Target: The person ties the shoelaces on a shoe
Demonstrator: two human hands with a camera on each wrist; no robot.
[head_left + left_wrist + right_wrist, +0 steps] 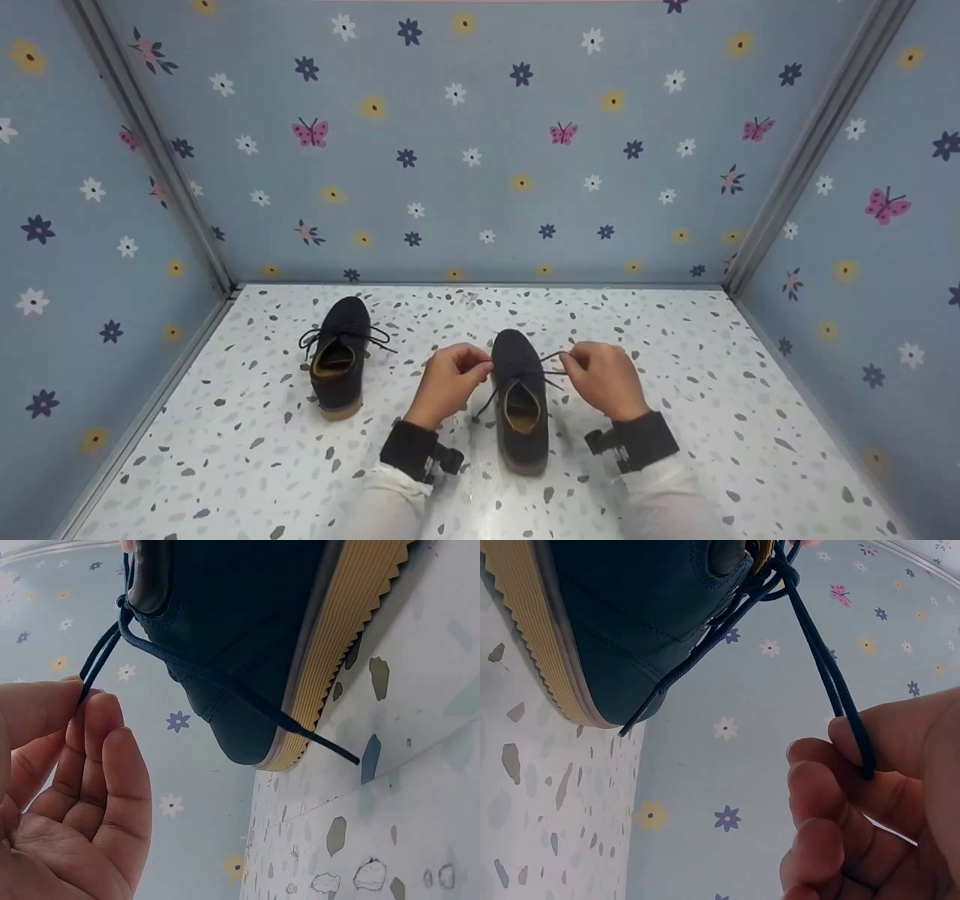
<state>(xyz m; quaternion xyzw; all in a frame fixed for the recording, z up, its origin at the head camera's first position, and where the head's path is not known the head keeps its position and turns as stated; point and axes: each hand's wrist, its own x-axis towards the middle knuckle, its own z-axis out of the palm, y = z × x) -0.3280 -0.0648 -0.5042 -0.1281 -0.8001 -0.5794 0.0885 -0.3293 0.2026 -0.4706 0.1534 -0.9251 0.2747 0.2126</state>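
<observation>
A dark shoe [525, 439] with a tan sole stands between the two hands, toe pointing away. Its laces are tied in a bow at the opening. The left hand [450, 379] pinches one lace loop [101, 652] between thumb and forefinger, left of the shoe. On the other side the right hand [606, 379] pinches the second lace loop [825, 664]. Both loops look drawn out from the knot [784, 574]. One loose lace end [322, 741] hangs along the shoe's side in the left wrist view, and another lace end [641, 716] in the right wrist view.
A second dark shoe [337, 390], its laces tied in a bow, stands to the left. Both shoes are on a white speckled surface [247, 465]. Blue flower-patterned panels [480, 210] enclose the back and sides. Each wrist wears a black band [649, 441].
</observation>
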